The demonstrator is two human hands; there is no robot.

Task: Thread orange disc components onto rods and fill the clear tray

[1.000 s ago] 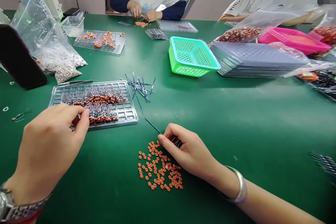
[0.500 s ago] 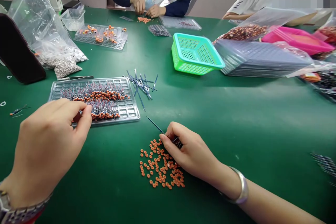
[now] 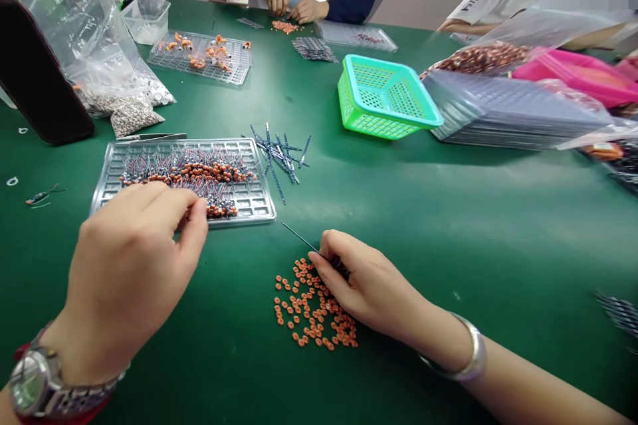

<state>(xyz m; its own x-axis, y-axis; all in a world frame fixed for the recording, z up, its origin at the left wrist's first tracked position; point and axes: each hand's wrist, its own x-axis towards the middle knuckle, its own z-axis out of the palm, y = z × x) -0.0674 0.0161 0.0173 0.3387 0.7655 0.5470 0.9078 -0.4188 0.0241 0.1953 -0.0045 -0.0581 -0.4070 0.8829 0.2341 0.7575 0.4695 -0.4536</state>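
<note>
My left hand [image 3: 134, 259] is closed, thumb and forefinger together, in front of the near edge of a clear plastic tray [image 3: 256, 206]. Whatever lies between those fingertips, if anything, is hidden. Rows of small wired parts with orange ends [image 3: 212, 172] fill much of the tray. My right hand [image 3: 363, 275] pinches a thin dark strip [image 3: 299, 237] that points up and to the left; something dark and wiry shows under its curled fingers. Just below and left of this hand, small orange rings [image 3: 309, 319] are scattered on the green table [image 3: 239, 358].
Loose dark strips [image 3: 282, 153] lie right of the tray. A green basket [image 3: 389, 99] stands beyond, beside stacked clear trays [image 3: 518, 113]. At left are a phone [image 3: 42, 73] and bags of small parts [image 3: 132, 116]. Across the table, a co-worker's hands [image 3: 292, 3] handle small pieces.
My left hand has moved right and slightly closer to my right hand, still pinched. The right hand keeps hold of the strip, which has tilted slightly. The whole view has shifted a little.
</note>
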